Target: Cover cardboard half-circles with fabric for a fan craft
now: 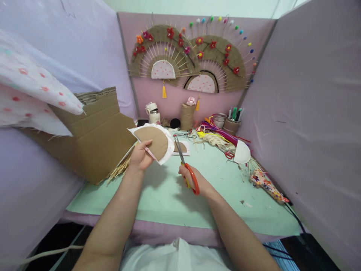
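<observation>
My left hand [141, 155] grips a half-round piece of cardboard [154, 140] by its lower edge, thumb on the brown face. White cloth [170, 145] shows as a border around the cardboard's curve. In my right hand [189, 176] is a pair of scissors [182, 156] with orange and yellow handles, blades pointing up and away. The blade tips are close to the right side of the cloth border; whether they touch it I cannot tell. Behind the held piece, another small cardboard half-round [180, 147] lies on white cloth on the table, partly hidden.
Large corrugated cardboard [98, 139] and spotted cloth [34, 82] stand at left, beside thin sticks [121, 169]. A glue gun [267, 184] with a cord lies right, near a white half-round [241, 152]. Twine [187, 116], a bottle [153, 113] and a pen holder [232, 122] stand at the back.
</observation>
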Demonstrator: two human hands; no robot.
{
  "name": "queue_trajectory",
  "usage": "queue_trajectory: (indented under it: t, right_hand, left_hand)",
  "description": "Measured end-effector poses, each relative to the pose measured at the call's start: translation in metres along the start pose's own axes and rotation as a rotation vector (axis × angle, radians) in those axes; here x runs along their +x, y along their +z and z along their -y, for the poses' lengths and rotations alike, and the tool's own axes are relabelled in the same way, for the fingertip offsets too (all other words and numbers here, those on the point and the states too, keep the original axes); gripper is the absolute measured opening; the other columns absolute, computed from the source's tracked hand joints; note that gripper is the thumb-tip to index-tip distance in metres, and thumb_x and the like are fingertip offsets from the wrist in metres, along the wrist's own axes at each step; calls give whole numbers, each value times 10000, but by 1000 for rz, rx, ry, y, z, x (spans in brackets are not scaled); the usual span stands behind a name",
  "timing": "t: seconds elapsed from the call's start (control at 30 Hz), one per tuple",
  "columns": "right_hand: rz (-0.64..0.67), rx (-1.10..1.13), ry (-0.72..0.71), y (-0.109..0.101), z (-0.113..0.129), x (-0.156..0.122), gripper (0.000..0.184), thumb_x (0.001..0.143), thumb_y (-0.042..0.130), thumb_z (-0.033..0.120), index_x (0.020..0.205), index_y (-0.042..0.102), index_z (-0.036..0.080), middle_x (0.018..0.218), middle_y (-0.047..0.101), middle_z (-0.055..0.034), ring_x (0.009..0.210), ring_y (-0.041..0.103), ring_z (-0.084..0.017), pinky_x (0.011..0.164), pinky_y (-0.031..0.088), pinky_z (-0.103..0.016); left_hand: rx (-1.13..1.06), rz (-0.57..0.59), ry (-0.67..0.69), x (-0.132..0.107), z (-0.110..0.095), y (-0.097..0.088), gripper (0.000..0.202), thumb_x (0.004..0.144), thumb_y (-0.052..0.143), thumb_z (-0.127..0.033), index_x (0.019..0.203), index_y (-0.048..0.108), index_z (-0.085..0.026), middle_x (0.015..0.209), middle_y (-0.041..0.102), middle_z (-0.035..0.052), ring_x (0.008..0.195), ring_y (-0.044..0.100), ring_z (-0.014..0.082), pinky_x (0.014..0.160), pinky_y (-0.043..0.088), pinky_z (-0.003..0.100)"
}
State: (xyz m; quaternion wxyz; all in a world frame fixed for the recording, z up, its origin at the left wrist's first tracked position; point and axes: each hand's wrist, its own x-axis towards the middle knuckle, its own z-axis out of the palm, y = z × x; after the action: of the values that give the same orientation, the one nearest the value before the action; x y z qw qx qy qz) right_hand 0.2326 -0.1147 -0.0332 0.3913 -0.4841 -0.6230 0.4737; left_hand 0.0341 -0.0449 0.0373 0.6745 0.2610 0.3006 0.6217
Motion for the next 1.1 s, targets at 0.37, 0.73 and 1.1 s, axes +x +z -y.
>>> queue_trajectory:
  t: [0.37, 0.73, 1.1]
  right_hand:
    - [-9, -118, 4, 0, 6, -3, 454, 857, 431, 647, 768, 467, 203, 604, 429, 51, 521, 407, -104, 486, 305, -228]
    - [-35, -123, 26, -1, 13, -3, 468, 849, 428, 650, 759, 500, 196, 531, 413, 59, 489, 389, -109, 491, 303, -242]
    - [-56, -152, 69, -3, 17, -4, 472, 836, 439, 652, 717, 475, 197, 483, 380, 64, 461, 370, -100, 472, 276, -230]
  left_hand:
    - [18, 49, -26, -1, 8, 0, 502, 704, 536, -85, 1203, 587, -103, 980, 745, 98, 992, 688, 282, 973, 496, 495]
    - [29, 79, -61, -3, 9, 0, 507, 696, 539, -84, 1201, 590, -80, 997, 745, 112, 1011, 683, 292, 987, 488, 496]
    - [22, 78, -67, -3, 7, -2, 499, 699, 534, -94, 1194, 593, -80, 997, 744, 111, 1006, 684, 291, 989, 484, 501]
